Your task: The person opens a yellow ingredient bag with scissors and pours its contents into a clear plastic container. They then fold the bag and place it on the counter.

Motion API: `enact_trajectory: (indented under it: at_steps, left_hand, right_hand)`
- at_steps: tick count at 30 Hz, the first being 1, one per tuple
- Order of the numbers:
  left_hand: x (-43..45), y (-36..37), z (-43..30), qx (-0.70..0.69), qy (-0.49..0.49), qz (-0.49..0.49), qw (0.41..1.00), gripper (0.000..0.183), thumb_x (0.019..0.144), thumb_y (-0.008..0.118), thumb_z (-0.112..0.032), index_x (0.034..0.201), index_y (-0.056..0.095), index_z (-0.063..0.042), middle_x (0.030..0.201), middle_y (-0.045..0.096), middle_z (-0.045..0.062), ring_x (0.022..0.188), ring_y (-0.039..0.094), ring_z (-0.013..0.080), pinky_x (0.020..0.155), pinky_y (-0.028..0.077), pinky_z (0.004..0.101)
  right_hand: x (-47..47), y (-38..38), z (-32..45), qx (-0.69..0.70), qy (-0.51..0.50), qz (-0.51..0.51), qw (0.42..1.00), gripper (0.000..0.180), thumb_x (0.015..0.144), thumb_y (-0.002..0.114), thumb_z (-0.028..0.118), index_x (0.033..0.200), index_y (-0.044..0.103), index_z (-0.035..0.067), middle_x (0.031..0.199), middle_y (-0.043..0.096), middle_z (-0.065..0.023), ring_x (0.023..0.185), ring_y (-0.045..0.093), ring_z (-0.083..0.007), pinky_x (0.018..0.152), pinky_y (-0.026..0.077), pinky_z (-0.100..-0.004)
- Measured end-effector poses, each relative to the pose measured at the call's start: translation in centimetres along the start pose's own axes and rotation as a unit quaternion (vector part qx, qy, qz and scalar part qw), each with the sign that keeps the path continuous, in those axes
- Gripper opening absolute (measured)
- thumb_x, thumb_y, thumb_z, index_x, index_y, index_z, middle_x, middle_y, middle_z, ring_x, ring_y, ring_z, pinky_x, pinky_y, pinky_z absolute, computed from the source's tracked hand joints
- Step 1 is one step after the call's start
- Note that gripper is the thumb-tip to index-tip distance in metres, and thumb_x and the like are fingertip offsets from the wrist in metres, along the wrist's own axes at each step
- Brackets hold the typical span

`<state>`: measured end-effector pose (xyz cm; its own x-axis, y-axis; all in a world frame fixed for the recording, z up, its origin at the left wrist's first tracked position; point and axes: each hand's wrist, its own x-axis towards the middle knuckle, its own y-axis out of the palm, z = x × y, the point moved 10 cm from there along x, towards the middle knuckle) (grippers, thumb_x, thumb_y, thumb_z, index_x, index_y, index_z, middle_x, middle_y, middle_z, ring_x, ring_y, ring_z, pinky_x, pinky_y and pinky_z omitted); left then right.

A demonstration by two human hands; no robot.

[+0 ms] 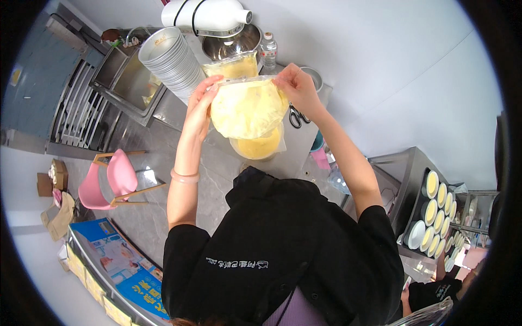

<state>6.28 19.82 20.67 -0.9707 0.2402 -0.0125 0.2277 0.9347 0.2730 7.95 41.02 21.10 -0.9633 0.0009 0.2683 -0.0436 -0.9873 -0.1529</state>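
A clear plastic bag point(248, 109) filled with a soft pale yellow mixture hangs upright between my hands. My left hand point(200, 104) grips its left side near the top edge, and my right hand point(299, 89) pinches the upper right corner. Below the bag's lower edge is a round tub point(261, 147) of yellow mixture, partly hidden by the bag. Another bag of yellow mixture point(236, 65) rests just beyond. Black-handled scissors point(297, 117) lie on the metal table point(304, 136) near my right wrist.
A tall stack of round metal pans point(173, 61) stands left of a white stand mixer point(208, 18) with a steel bowl point(232, 45). A plastic bottle point(268, 51) is beside it. Far left are a sink point(130, 81) and pink chair point(118, 175). Filled cups point(431, 212) and another person point(436, 291) are at right.
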Motion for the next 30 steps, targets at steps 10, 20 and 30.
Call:
enact_trajectory:
  at_steps: [10, 20, 30]
  left_hand:
    - [-0.2, -2.2, 0.2, 0.082, 0.082, -0.040, 0.992, 0.017, 0.089, 0.058, -0.017, 0.093, 0.062, -0.001, 0.075, 0.060, -0.005, 0.064, 0.049, 0.0021, 0.059, 0.039, 0.0185]
    - [-2.1, 0.6, -4.6, 0.338, 0.266, -0.121, 0.895, 0.007, 0.083, 0.060, -0.005, 0.089, 0.062, -0.001, 0.065, 0.059, 0.003, 0.054, 0.047, 0.0050, 0.050, 0.038, 0.0206]
    - [-2.5, 3.8, -3.5, 0.264, 0.245, -0.045, 0.932, 0.008, 0.085, 0.058, -0.002, 0.092, 0.060, 0.001, 0.074, 0.060, 0.001, 0.066, 0.052, 0.0042, 0.059, 0.041, 0.0187]
  right_hand:
    - [0.5, 0.3, -2.1, 0.031, 0.014, 0.054, 0.998, 0.011, 0.087, 0.060, 0.009, 0.084, 0.051, 0.004, 0.073, 0.056, 0.0028, 0.066, 0.050, -0.0012, 0.057, 0.041, -0.0179]
    - [-0.2, -0.9, -2.9, -0.016, 0.030, 0.084, 0.996, 0.014, 0.087, 0.061, 0.014, 0.087, 0.051, 0.003, 0.075, 0.055, 0.0034, 0.067, 0.049, -0.0014, 0.058, 0.042, -0.0186]
    - [-1.7, -0.3, 3.8, -0.082, -0.034, 0.108, 0.990, 0.031, 0.082, 0.064, 0.015, 0.111, 0.056, 0.006, 0.100, 0.063, -0.0028, 0.106, 0.054, -0.0151, 0.089, 0.043, -0.0284]
